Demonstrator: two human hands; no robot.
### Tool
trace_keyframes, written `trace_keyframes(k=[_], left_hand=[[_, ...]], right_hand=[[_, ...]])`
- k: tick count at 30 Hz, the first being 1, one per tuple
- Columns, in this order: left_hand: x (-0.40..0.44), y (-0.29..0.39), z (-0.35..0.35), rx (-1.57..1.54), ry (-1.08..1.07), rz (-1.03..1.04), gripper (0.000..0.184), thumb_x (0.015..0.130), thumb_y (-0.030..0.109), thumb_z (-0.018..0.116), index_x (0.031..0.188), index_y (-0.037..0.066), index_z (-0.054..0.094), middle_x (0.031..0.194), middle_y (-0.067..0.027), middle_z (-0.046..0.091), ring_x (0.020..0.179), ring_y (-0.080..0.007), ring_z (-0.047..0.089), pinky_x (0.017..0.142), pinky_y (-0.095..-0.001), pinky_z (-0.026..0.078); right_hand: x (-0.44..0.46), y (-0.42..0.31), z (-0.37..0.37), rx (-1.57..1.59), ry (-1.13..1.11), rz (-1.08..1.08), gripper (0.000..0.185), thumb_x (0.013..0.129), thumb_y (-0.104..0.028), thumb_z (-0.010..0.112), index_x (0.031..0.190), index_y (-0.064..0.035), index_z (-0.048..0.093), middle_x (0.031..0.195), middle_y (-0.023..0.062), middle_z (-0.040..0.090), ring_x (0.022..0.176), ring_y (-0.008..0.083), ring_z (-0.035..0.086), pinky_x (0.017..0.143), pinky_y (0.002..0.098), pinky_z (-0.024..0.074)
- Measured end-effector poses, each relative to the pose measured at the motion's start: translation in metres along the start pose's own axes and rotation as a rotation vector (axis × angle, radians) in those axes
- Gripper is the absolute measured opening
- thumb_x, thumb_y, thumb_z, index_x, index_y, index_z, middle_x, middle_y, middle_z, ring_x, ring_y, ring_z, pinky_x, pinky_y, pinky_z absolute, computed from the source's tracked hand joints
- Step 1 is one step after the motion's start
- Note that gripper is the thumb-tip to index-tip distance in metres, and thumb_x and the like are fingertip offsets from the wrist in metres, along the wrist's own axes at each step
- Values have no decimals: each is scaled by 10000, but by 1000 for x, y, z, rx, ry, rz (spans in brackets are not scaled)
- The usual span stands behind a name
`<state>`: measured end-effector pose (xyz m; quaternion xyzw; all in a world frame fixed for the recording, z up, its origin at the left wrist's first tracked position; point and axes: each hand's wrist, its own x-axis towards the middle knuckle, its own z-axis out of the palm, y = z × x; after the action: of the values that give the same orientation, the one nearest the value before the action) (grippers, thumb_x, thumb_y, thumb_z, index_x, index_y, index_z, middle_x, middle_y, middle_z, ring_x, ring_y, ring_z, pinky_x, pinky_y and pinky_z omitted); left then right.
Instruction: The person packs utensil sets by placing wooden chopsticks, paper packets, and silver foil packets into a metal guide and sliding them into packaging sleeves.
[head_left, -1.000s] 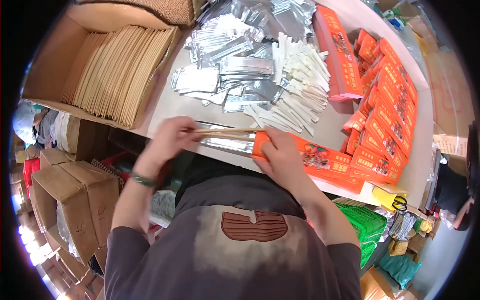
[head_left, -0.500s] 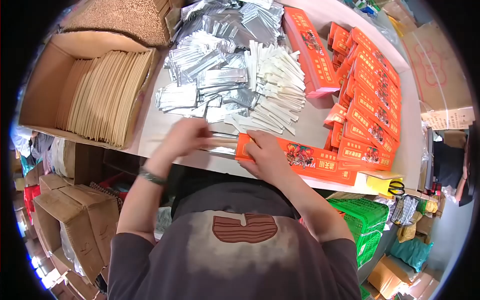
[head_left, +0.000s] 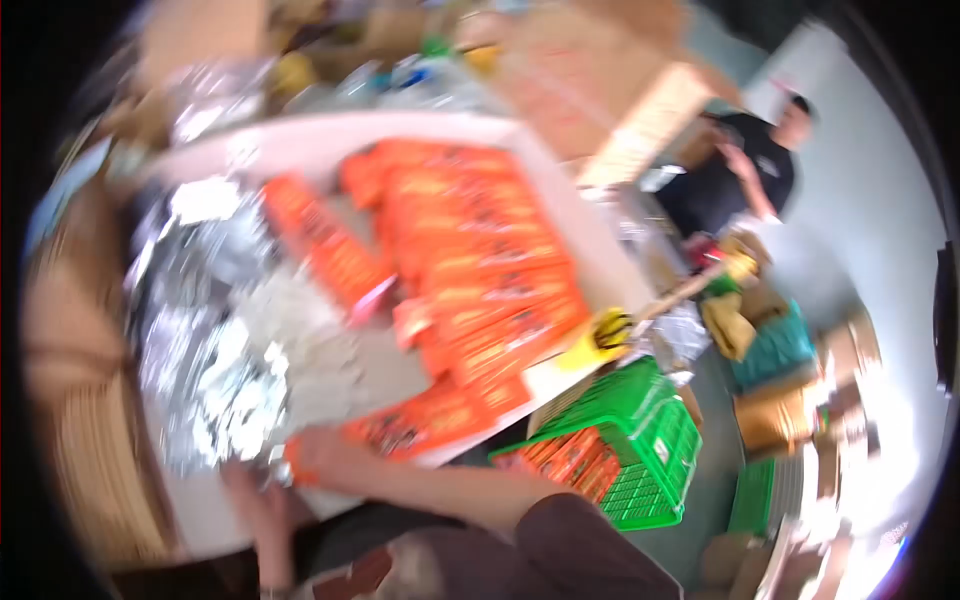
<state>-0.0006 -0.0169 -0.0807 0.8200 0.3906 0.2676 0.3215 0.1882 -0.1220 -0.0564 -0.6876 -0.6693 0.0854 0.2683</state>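
The view is blurred by motion. My left hand [head_left: 258, 505] is at the table's near edge at the lower left, beside the silver packets [head_left: 240, 395]; its fingers are smeared. Close to its right, my right hand [head_left: 325, 455] lies at the left end of an orange-red printed sleeve [head_left: 425, 420]. What its fingers do cannot be made out. Pale thin strips [head_left: 305, 345] are heaped beyond my hands. Many orange-red packs [head_left: 480, 250] lie in overlapping rows to the right, and a stack of flat sleeves [head_left: 325, 245] stands left of them.
A green crate [head_left: 650, 450] holding orange-red packs stands below the table's right edge. Black-handled scissors [head_left: 612, 330] lie by a yellow piece at the corner. A box of sticks [head_left: 105, 470] is at far left. Another person [head_left: 745, 170] in black is at upper right.
The view has swung right, bringing the crate and the other person further into sight. My hands now appear lower left and closer together. The thin sticks between them no longer show clearly.
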Motion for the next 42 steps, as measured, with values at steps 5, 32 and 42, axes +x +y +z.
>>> trace_keyframes(k=[5,32,42], left_hand=[[0,0,13,77,-114,205,557,897,26,607,1427,-59,460,1279,-271,596,1219,-438,577,1055,-447,448],[36,28,-47,16,-279,97,321,736,101,758,987,27,573,810,-108,576,757,-236,592,685,-370,475],[20,120,0,-386,-788,350,456,909,209,672,1308,5,586,848,-169,701,752,-353,677,709,-450,558]], right_hand=[[-1,-9,-7,23,62,11,339,705,-170,747,978,4,646,1113,209,622,1071,372,593,939,465,486],[-11,103,-190,-275,165,-100,372,797,-373,750,942,-35,705,1018,133,685,1012,350,671,809,474,554],[-28,41,-87,-18,-258,-126,455,750,-348,772,1062,-27,691,1328,217,569,1238,368,549,951,475,484]])
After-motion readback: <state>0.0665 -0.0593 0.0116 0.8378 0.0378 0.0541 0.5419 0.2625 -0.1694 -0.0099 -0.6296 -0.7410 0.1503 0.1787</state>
